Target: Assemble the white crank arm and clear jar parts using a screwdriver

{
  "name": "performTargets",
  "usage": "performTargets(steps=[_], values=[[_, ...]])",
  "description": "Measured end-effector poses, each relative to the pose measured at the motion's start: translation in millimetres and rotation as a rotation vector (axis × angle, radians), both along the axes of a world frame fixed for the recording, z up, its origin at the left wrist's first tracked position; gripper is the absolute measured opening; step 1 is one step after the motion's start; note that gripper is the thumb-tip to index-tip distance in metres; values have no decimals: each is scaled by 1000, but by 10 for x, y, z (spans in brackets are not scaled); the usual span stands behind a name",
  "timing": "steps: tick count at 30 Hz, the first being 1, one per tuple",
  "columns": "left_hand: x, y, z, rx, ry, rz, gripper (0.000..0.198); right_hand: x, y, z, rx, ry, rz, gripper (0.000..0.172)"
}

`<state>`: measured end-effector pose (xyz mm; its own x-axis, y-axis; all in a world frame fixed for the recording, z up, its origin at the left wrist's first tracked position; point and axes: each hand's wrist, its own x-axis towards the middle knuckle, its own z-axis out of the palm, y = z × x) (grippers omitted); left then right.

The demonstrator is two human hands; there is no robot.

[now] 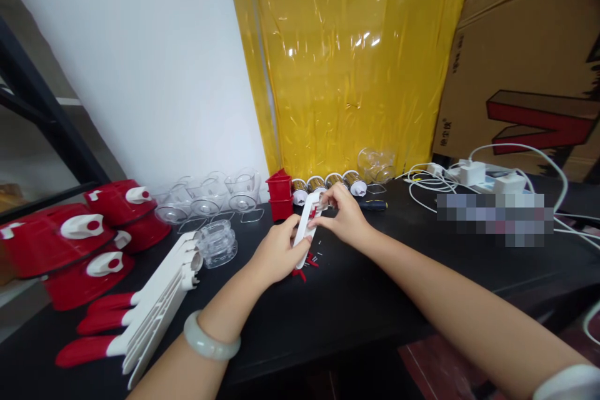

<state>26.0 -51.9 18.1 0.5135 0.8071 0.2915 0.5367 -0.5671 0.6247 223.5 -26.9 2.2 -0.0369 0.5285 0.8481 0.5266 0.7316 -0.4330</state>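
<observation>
Over the middle of the black table, my left hand (280, 250) grips a long white plastic part (304, 225), held slanted with its far end up. My right hand (345, 217) is closed at that far end, its thumb and fingers pinching around the white plastic. A small red piece (314, 211) shows inside the part, next to my right fingertips; whether the fingers also hold something small is hidden. Below, small red levers (300, 274) and tiny metal pins (319, 254) lie scattered on the table. A red plastic hopper (280, 194) stands just behind my left hand.
Metal grater drums (334, 182) line the back, with a screwdriver (374, 205) beside them. Left are clear plastic housings (210, 192), clear rings (218, 244), white arms with red handles (154, 300) and red bases (60, 231). White cables and chargers (472, 173) lie right.
</observation>
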Motion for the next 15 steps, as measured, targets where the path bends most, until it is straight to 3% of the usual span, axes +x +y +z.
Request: performTargets(steps=[4, 15], values=[[9, 4, 1, -70, -122, -29, 22, 15, 36, -33, -16, 101, -15, 55], [18, 0, -12, -75, -179, -26, 23, -38, 57, -94, -234, 196, 323, 63]])
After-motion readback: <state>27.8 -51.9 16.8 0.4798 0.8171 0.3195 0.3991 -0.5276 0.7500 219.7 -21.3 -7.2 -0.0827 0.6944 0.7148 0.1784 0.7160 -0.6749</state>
